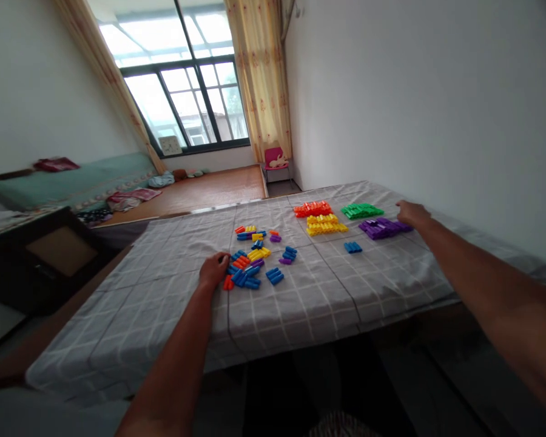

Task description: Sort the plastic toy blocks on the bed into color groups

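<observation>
My left hand (213, 269) rests at the left edge of a mixed scatter of blue, orange, yellow and purple pieces (248, 267); its fingers are curled, and what they hold, if anything, is too small to make out. My right hand (413, 214) is at the far right, beside the purple pile (382, 228), fingers bent together with their contents hidden. A green pile (361, 210) lies behind the purple one. To their left are an orange pile (313, 209) and a yellow pile (326, 224). A small group of blue pieces (353, 247) lies in front of these.
A grey checked cloth (164, 315) covers the table, which meets a white wall on the right. Behind are a wooden platform (213, 189), a pink chair (274, 159) and a curtained window. A dark cabinet (50, 258) stands at the left.
</observation>
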The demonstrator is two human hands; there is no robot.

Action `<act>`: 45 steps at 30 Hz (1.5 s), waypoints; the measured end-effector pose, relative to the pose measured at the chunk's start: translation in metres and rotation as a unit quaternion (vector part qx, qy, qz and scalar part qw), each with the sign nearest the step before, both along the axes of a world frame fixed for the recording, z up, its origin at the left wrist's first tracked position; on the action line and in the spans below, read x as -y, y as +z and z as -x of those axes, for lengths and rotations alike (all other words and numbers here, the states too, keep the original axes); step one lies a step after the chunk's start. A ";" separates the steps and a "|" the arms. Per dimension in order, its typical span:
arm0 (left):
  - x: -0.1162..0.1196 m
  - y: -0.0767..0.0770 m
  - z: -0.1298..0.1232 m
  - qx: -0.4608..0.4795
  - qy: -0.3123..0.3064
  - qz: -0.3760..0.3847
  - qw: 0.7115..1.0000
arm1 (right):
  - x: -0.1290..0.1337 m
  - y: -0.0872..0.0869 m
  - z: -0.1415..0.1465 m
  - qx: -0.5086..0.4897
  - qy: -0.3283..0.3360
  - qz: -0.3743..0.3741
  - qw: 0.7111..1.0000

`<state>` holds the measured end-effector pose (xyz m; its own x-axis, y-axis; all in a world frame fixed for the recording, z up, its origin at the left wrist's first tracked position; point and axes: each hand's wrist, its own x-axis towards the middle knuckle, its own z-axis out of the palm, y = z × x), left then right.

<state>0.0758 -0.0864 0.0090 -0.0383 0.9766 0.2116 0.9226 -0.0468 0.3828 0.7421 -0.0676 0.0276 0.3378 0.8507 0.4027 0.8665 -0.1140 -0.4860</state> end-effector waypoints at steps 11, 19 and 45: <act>0.002 -0.011 0.000 0.044 -0.017 -0.024 0.999 | -0.070 0.014 0.344 0.148 0.366 0.069 0.916; 0.003 -0.012 0.000 0.064 -0.025 -0.029 0.997 | -0.091 -0.010 0.465 0.145 0.297 0.083 0.940; 0.001 -0.018 0.001 0.137 -0.097 -0.090 0.982 | -0.034 0.012 0.468 0.110 0.558 0.001 0.822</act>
